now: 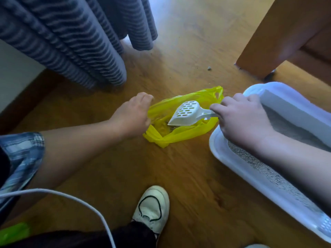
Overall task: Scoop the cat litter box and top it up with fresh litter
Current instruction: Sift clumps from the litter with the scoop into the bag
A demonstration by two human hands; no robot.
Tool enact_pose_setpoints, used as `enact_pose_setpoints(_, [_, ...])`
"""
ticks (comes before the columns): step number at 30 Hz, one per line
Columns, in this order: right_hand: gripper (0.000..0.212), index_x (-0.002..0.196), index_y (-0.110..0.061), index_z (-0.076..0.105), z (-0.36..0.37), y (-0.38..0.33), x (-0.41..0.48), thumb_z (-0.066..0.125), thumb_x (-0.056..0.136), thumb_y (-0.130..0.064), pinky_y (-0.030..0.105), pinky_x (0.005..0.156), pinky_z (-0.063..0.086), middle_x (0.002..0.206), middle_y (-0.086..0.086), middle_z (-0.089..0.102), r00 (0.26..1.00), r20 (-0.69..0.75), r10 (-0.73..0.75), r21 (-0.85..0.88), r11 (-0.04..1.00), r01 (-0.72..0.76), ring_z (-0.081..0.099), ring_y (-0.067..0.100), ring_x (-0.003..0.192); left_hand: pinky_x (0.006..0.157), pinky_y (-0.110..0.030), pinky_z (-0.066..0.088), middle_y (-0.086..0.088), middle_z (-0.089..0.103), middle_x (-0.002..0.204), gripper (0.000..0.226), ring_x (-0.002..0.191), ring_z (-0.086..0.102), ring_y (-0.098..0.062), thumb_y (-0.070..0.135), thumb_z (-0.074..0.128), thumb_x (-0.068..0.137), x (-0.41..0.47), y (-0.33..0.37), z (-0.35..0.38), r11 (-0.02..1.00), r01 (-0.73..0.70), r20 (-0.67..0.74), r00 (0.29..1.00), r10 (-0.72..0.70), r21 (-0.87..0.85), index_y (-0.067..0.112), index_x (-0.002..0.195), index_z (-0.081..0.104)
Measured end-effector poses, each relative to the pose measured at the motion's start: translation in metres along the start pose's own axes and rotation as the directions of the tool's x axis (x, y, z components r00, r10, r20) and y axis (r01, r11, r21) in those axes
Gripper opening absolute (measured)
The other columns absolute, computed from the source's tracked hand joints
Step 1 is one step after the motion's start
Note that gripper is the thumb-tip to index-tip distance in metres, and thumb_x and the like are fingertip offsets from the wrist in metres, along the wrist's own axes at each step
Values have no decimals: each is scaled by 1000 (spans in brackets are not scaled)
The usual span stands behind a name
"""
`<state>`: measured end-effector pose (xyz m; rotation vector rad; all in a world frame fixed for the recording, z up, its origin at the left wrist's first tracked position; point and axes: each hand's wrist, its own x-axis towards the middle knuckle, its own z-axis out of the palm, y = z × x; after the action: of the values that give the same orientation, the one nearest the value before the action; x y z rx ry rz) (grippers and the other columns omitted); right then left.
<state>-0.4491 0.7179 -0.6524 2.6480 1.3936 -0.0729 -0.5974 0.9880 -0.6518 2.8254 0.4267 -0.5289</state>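
A yellow plastic bag (180,133) lies open on the wooden floor, with grey clumps inside. My left hand (132,115) grips its left edge and holds the mouth open. My right hand (240,119) grips the handle of a white slotted scoop (186,113), which is turned face down over the bag's opening. The white litter box (238,165) stands at the right, filled with grey litter (265,174); my right forearm crosses above it.
Grey striped curtains (71,43) hang at the left. A wooden furniture piece (279,33) stands at the back right. A stray litter clump (209,68) lies on the floor. My white shoe (152,208) and a white cable (71,196) are near the bottom.
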Motion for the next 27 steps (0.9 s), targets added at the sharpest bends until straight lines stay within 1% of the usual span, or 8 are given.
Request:
enact_pose_setpoints(7, [36, 104, -30, 67, 4, 1, -6, 73, 75, -9, 40, 72, 30, 86, -2, 60, 998, -60, -21, 8, 1000, 21, 52, 30, 87, 99, -48, 45, -12, 44, 137, 60, 120, 50, -33, 11, 55, 76, 1, 14, -1, 997, -73, -24, 997, 73, 5, 10, 134, 44])
enact_pose_setpoints(11, [33, 108, -32, 67, 1, 5, -13, 72, 79, -18, 39, 72, 31, 88, -2, 62, 998, -49, 32, 104, 994, -27, 55, 30, 88, 100, -48, 45, -13, 45, 136, 61, 121, 51, -35, 18, 46, 72, 3, 24, -1, 994, -113, -51, 992, 113, -2, 10, 132, 45])
enact_pose_setpoints(14, [25, 112, -30, 65, -8, 17, -18, 62, 88, -25, 41, 74, 35, 91, -2, 64, 992, -50, 119, 243, 965, -104, 58, 31, 88, 103, -48, 45, -16, 44, 138, 69, 125, 49, -36, 23, 38, 69, 10, 35, -2, 989, -142, -100, 986, 137, -46, 5, 135, 44])
enact_pose_setpoints(18, [13, 105, -25, 57, -16, 53, -36, 50, 94, -22, 44, 81, 41, 95, 0, 66, 957, -73, 282, 418, 880, -228, 61, 32, 96, 109, -45, 40, -18, 39, 145, 69, 131, 44, -36, 15, 45, 73, 30, 69, -10, 976, -205, -194, 963, 188, -73, 5, 141, 38])
enact_pose_setpoints(20, [22, 114, -24, 58, -15, 73, -55, 51, 94, -20, 45, 85, 42, 105, 4, 69, 932, -66, 357, 456, 841, -290, 62, 35, 100, 108, -40, 38, -15, 37, 148, 68, 132, 43, -35, 6, 53, 77, 38, 95, -12, 971, -221, -168, 964, 203, -90, 8, 144, 38])
enact_pose_setpoints(22, [23, 118, -25, 57, -14, 89, -80, 52, 96, -20, 44, 81, 46, 107, 9, 70, 885, -16, 464, 558, 739, -378, 62, 38, 99, 106, -38, 36, -15, 40, 148, 66, 131, 44, -35, 4, 56, 80, 44, 124, -7, 949, -307, -135, 946, 296, -74, 7, 143, 41])
enact_pose_setpoints(25, [7, 102, -25, 55, -8, 111, -114, 51, 101, -30, 40, 70, 42, 86, 2, 68, 777, 103, 621, 632, 563, -533, 62, 35, 91, 106, -36, 34, -15, 45, 143, 56, 128, 47, -35, 8, 58, 84, 53, 167, 3, 885, -463, -124, 882, 455, -47, 6, 139, 46])
enact_pose_setpoints(27, [12, 91, -23, 51, -8, 126, -137, 49, 100, -31, 39, 69, 41, 77, -2, 64, 727, 138, 673, 617, 516, -594, 61, 33, 87, 105, -40, 37, -17, 48, 141, 50, 126, 49, -36, 12, 57, 86, 60, 196, 8, 835, -549, -129, 831, 541, -33, 5, 135, 49])
